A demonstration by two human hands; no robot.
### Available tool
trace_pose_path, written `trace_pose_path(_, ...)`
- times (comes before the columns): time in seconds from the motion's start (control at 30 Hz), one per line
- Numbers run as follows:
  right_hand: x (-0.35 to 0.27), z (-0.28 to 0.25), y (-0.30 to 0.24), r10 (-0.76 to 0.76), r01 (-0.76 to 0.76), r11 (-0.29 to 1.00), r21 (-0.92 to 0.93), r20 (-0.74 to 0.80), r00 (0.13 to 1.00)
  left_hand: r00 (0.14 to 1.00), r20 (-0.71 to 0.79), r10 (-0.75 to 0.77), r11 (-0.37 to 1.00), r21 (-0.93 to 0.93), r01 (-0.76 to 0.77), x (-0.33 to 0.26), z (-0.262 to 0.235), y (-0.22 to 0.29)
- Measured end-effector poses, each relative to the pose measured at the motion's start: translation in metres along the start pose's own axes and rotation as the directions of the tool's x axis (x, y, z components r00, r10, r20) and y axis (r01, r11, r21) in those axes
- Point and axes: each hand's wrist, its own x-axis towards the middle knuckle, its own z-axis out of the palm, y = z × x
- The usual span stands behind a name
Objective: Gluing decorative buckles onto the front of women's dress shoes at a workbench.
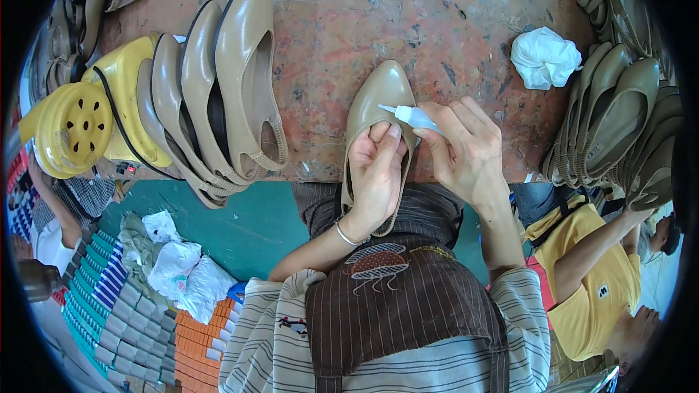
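Note:
A beige pointed slingback shoe (380, 92) lies toe-away at the table's near edge, right in front of me. My left hand (376, 169) reaches into its opening, fingers curled and gripping the upper near the rim. Between the thumb and fingers of my right hand (466, 144) is a small white squeeze bottle (420, 119) with a thin nozzle. The nozzle points left, and its tip is at the shoe's upper just above my left fingertips. Whether the tip touches the leather I cannot tell. My right palm hides part of the bottle.
Beige slingbacks (244, 65) stand in a row on the left, beside a yellow machine (80, 127) with a black cord. More shoes (611, 116) line the right side. A crumpled white cloth or tissue (545, 58) rests on the worn table (328, 22). A person in yellow (593, 276) is at lower right.

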Motion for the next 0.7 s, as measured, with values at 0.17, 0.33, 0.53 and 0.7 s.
trace_pose_path(0.17,-0.002,-0.003,-0.001,0.019,-0.019,1.0,0.004,-0.007,1.0,1.0,-0.021,-0.019,1.0,0.018,0.019,-0.001,0.002,0.002)
trace_pose_path(0.33,-0.005,-0.005,0.001,0.039,-0.039,0.999,0.002,-0.005,0.999,0.998,-0.056,-0.042,0.999,0.033,0.044,-0.001,0.004,0.004)
trace_pose_path(0.53,0.0,-0.012,0.012,0.203,-0.176,0.933,0.313,-0.057,0.977,0.998,-0.066,-0.02,1.0,0.013,0.021,0.001,0.003,0.005)
trace_pose_path(0.7,0.037,0.013,0.042,0.305,-0.104,0.749,0.655,-0.2,0.931,0.999,-0.028,-0.019,1.0,-0.009,0.019,0.002,0.007,0.005)
